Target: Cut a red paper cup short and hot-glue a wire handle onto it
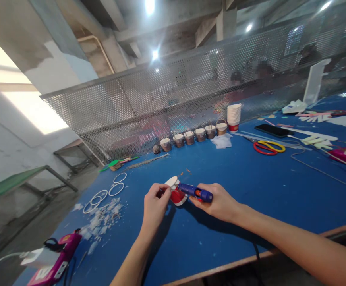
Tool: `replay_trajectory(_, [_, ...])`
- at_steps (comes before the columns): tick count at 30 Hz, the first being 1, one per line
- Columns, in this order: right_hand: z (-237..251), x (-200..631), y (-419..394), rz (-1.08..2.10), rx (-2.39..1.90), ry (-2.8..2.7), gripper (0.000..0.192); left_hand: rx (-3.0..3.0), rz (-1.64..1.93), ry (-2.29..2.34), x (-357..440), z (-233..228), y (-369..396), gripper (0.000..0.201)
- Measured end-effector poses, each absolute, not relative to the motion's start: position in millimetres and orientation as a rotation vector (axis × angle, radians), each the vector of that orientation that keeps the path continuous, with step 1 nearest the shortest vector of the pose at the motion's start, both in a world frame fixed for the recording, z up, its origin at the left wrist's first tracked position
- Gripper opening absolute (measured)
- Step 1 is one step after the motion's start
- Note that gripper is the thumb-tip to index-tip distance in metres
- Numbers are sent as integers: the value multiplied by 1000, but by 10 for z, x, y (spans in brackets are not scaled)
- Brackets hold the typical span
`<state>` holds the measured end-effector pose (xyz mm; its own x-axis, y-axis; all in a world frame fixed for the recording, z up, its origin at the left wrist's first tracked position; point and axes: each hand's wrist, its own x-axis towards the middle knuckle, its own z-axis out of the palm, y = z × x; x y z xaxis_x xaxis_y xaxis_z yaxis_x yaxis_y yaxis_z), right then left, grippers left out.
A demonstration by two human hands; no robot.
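Observation:
My left hand [157,196] pinches the side of a small red and white paper cup [178,196], which is tilted above the blue table. In my right hand [220,200] is a dark blue glue gun [196,191], its fingers wrapped round the handle. The glue gun's nozzle points left and meets or nearly meets the cup near its rim; exact contact is too small to tell. Part of the cup is hidden behind my left fingers and the gun.
Several small brown cups with handles [190,138] line the mesh partition [137,107], beside stacked paper cups [234,115]. Scissors [265,148] and a phone [273,130] lie right. White rings [116,189], scraps [105,218] and a pink power strip [64,254] are left.

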<state>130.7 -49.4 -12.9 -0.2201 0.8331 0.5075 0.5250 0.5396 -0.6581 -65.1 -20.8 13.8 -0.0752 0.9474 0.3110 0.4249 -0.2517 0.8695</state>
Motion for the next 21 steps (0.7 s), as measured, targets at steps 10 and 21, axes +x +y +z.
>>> replay_trajectory(10, [-85, 1269, -539, 460, -1091, -1914, 22, 1691, 1294, 1465, -653, 155, -198, 23])
replay_trajectory(21, [-84, 1329, -466, 638, -1196, -1819, 27, 1678, 1262, 1472, -704, 118, -172, 24])
